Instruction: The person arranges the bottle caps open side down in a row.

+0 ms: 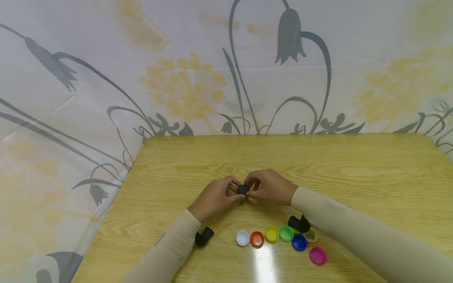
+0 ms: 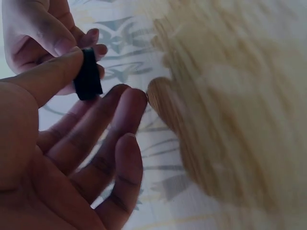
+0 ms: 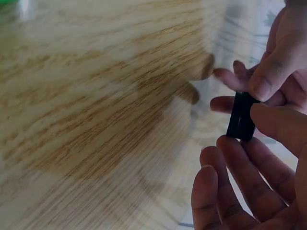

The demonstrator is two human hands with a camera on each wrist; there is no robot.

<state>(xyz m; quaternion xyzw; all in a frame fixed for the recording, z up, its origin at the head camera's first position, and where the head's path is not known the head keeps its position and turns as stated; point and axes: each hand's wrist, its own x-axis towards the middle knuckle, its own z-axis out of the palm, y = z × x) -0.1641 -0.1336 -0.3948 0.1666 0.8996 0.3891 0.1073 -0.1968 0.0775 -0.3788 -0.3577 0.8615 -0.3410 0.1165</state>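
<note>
A small black round lid (image 1: pixel 243 190) is held above the table between both hands. My left hand (image 1: pixel 216 197) pinches it from the left with thumb and fingertips. From the right, my right hand (image 1: pixel 271 187) grips it too. The wrist views show the black lid (image 2: pixel 88 79) edge-on, as a short dark band with thumbs and fingertips against it. In the right wrist view, fingers cover part of the lid (image 3: pixel 241 117); its inside is hidden.
Nearer the person, a curved row holds white (image 1: pixel 242 238), orange (image 1: pixel 257 239), yellow (image 1: pixel 271 234), green (image 1: pixel 286 233) and blue lids (image 1: pixel 299 242). A beige lid (image 1: pixel 311 236) and a magenta lid (image 1: pixel 318 256) lie near the right sleeve. The wooden table (image 1: pixel 170 161) meets a patterned cloth (image 1: pixel 212 47) behind.
</note>
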